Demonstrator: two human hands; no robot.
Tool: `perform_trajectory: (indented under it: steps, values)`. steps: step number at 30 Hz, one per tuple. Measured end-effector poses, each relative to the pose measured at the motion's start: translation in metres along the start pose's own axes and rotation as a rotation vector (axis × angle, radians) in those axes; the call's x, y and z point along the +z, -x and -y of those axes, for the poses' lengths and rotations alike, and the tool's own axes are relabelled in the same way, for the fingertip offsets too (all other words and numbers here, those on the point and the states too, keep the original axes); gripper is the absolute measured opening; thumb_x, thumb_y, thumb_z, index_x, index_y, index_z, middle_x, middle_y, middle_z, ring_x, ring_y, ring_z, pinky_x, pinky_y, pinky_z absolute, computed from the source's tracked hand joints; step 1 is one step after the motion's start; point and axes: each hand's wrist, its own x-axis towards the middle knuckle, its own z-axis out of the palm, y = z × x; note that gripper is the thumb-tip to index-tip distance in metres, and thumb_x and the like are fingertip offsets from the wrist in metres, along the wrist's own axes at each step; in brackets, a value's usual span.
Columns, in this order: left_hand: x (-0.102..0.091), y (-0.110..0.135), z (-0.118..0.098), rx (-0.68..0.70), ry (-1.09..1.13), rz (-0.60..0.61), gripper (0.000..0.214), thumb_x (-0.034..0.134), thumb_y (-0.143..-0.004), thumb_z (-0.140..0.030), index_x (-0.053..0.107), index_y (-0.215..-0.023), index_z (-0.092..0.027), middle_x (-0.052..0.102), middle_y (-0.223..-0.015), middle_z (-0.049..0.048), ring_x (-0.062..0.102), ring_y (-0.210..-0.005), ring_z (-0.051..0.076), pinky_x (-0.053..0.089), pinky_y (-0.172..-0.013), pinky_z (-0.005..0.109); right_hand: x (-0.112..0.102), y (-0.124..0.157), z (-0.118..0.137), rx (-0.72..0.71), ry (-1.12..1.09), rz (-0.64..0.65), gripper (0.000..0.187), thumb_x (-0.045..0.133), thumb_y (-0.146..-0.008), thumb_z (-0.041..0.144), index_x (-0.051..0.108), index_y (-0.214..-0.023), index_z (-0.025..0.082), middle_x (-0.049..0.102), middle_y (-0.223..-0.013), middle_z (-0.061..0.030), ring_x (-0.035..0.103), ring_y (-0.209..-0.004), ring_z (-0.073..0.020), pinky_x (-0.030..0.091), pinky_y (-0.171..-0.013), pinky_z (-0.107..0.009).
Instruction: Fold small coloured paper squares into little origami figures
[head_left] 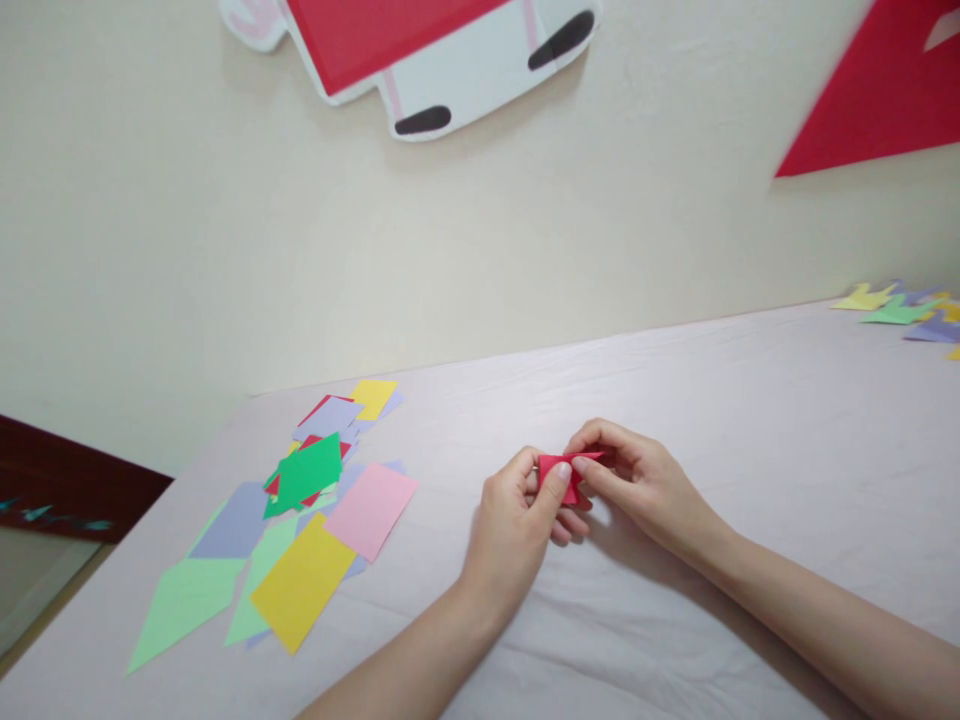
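Note:
A small folded piece of red paper (pixel 553 470) is held between both hands, a little above the pale cloth. My left hand (pixel 521 510) grips its left part, thumb pressed on the front and fingers behind. My right hand (pixel 637 475) pinches a thin pointed flap at the right side between thumb and forefinger. Fingers cover parts of the paper, so its full folded shape is hidden.
Loose coloured paper sheets, among them a yellow one (pixel 304 582) and a pink one (pixel 371 508), overlap on the left of the cloth-covered surface (pixel 720 400). Several folded paper pieces (pixel 900 309) sit at the far right by the wall (pixel 480 240).

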Motion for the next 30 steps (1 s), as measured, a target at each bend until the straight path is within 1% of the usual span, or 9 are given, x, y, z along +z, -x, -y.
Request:
perform_trajectory:
  steps: [4,7,10,15,19,23,28,30]
  values:
    - [-0.0015,-0.0009,0.0006,0.004,-0.029,-0.005,0.032,0.051,-0.093,-0.048,0.053,-0.084,-0.017,0.070,-0.071,0.0028,0.066,-0.050,0.012,0.045,-0.043,0.017,0.0006,0.0006,0.0013,0.012,-0.034,-0.016,0.017,0.060,-0.086,0.033,0.057,-0.079,0.018,0.059,-0.063,0.0028,0.055,-0.058,-0.0117,0.043,-0.056,-0.023]
    - [-0.0021,-0.0010,0.0013,0.011,-0.026,-0.029,0.033,0.052,-0.093,-0.049,0.052,-0.082,-0.018,0.071,-0.070,0.0029,0.066,-0.050,0.012,0.044,-0.043,0.017,-0.0006,-0.0008,0.0015,0.035,-0.049,-0.054,0.023,0.062,-0.083,0.037,0.056,-0.072,0.018,0.057,-0.059,0.0031,0.051,-0.054,-0.0108,0.041,-0.055,-0.023]
    - [-0.0033,-0.0006,0.0017,0.011,-0.010,-0.040,0.034,0.054,-0.092,-0.050,0.053,-0.082,-0.017,0.072,-0.072,0.0039,0.066,-0.051,0.012,0.045,-0.044,0.017,-0.0012,-0.0028,0.0014,0.063,-0.080,-0.064,0.030,0.064,-0.082,0.043,0.056,-0.068,0.018,0.054,-0.056,0.0034,0.047,-0.052,-0.0105,0.039,-0.053,-0.023]
    - [-0.0059,-0.0019,0.0022,-0.005,0.027,-0.047,0.035,0.058,-0.089,-0.051,0.055,-0.081,-0.017,0.071,-0.064,0.0032,0.065,-0.049,0.012,0.045,-0.044,0.017,-0.0015,-0.0034,0.0014,0.049,-0.063,-0.070,0.039,0.064,-0.081,0.052,0.055,-0.064,0.018,0.050,-0.055,0.0040,0.045,-0.052,-0.0108,0.038,-0.053,-0.024]
    - [-0.0061,-0.0033,0.0003,-0.006,0.036,-0.040,0.033,0.057,-0.090,-0.049,0.056,-0.081,-0.016,0.070,-0.062,0.0028,0.064,-0.048,0.011,0.043,-0.044,0.016,-0.0028,-0.0029,0.0000,0.023,-0.014,-0.094,0.040,0.061,-0.083,0.053,0.054,-0.063,0.019,0.050,-0.054,0.0040,0.045,-0.052,-0.0114,0.038,-0.053,-0.024]
    - [-0.0054,-0.0019,-0.0046,0.008,0.053,-0.027,0.031,0.057,-0.091,-0.047,0.059,-0.084,-0.016,0.070,-0.062,0.0020,0.062,-0.047,0.010,0.039,-0.044,0.015,-0.0031,-0.0041,-0.0006,0.027,-0.001,-0.088,0.041,0.060,-0.085,0.052,0.052,-0.062,0.019,0.049,-0.054,0.0045,0.044,-0.051,-0.0112,0.037,-0.052,-0.024]
    - [-0.0052,-0.0004,-0.0065,0.019,0.064,-0.013,0.030,0.057,-0.091,-0.046,0.060,-0.087,-0.017,0.071,-0.063,0.0018,0.062,-0.048,0.009,0.038,-0.046,0.016,-0.0038,-0.0070,-0.0004,0.036,0.002,-0.084,0.044,0.059,-0.085,0.054,0.050,-0.060,0.020,0.045,-0.053,0.0050,0.042,-0.050,-0.0109,0.035,-0.051,-0.024]
    - [-0.0052,-0.0006,-0.0054,0.018,0.064,-0.022,0.031,0.056,-0.092,-0.047,0.059,-0.087,-0.017,0.071,-0.063,0.0021,0.062,-0.048,0.010,0.038,-0.046,0.016,-0.0052,-0.0084,-0.0017,0.045,-0.024,-0.082,0.046,0.058,-0.086,0.056,0.051,-0.060,0.019,0.046,-0.054,0.0043,0.042,-0.051,-0.0109,0.036,-0.051,-0.024]
